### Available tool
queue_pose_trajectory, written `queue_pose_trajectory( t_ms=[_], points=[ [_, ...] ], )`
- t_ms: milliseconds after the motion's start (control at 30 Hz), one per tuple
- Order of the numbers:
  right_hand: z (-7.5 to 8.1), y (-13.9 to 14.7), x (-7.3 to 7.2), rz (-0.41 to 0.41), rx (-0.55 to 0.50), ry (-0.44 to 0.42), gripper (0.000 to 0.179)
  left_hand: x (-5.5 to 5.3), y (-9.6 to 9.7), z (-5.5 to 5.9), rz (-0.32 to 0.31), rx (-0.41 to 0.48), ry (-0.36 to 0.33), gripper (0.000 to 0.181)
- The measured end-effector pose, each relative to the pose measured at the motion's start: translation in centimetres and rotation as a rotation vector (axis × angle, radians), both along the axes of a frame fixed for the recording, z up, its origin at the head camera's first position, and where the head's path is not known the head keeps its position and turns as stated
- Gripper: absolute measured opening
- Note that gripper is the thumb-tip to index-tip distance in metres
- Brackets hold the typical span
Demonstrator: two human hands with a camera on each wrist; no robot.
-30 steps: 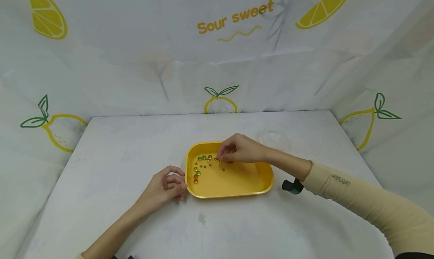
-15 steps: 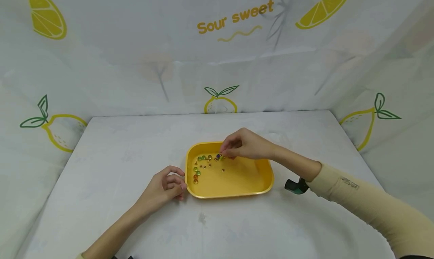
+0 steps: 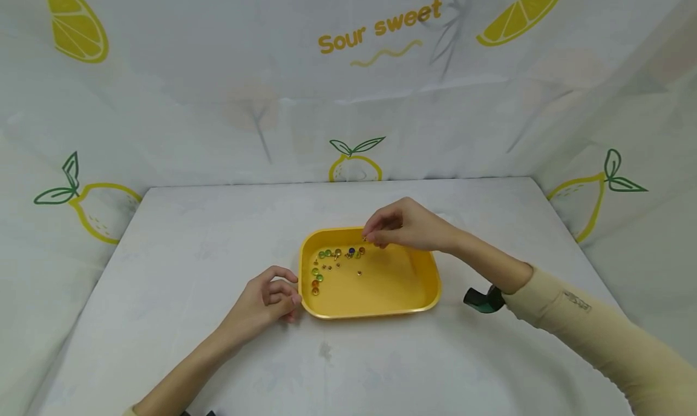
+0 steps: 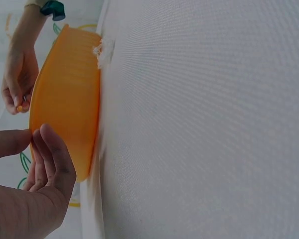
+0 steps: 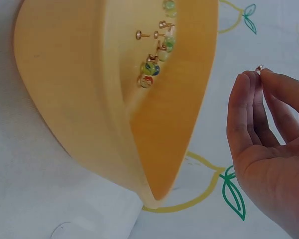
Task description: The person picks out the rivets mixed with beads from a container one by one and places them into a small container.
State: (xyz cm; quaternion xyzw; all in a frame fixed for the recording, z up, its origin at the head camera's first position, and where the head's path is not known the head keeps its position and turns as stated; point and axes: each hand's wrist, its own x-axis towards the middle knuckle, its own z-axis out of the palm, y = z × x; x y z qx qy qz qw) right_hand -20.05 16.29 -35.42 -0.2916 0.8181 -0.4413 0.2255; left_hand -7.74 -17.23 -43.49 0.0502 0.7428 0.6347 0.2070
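My right hand [image 3: 409, 225] is raised over the back rim of the yellow tray [image 3: 392, 289], pinching a small gold thumbtack [image 5: 259, 67] between thumb and fingertips. Inside the tray, glass marbles [image 3: 328, 253] in green, orange and blue line the left and back sides. Several more gold thumbtacks [image 5: 142, 35] lie among and beside them, and a lone thumbtack [image 3: 359, 273] sits nearer the middle. At the tray's left side is my left hand [image 3: 272, 295], fingers loosely bent, fingertips right at the rim and outer wall.
A white cloth covers the table [image 3: 218, 234]. Behind the right hand, partly hidden, is a clear plastic item [image 4: 104, 52]. White curtains [image 3: 218, 132] printed with lemons surround the table. A dark wrist camera [image 3: 483, 300] hangs below the right wrist.
My right hand has lifted from the back row of marbles and moved up and right with the thumbtack. Blue and reddish marbles are uncovered there. My left hand and the tray stay put.
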Motion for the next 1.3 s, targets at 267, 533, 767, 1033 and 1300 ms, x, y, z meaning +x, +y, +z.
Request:
queue_pose_trajectory(
  t_ms=[267,533,767,1033,1300],
  points=[
    [0.7,1.3,0.0,-0.053,-0.023,0.055,0.013,0.0,0.1,0.0,0.003,-0.005,-0.004,0.042],
    [1.4,2.3,0.1,-0.108,-0.004,0.052,0.015,0.0,0.1,0.0,0.007,-0.013,-0.002,0.042],
    [2.2,3.2,0.2,-0.150,0.004,0.067,0.013,0.0,0.1,-0.1,0.011,-0.009,-0.013,0.042],
    [2.7,3.9,0.4,-0.182,0.009,0.074,0.014,-0.1,0.1,-0.1,0.010,-0.006,-0.009,0.042],
    [3.0,4.7,0.6,-0.214,0.009,0.072,0.014,0.0,0.1,-0.2,0.016,-0.008,-0.011,0.042]
  ],
)
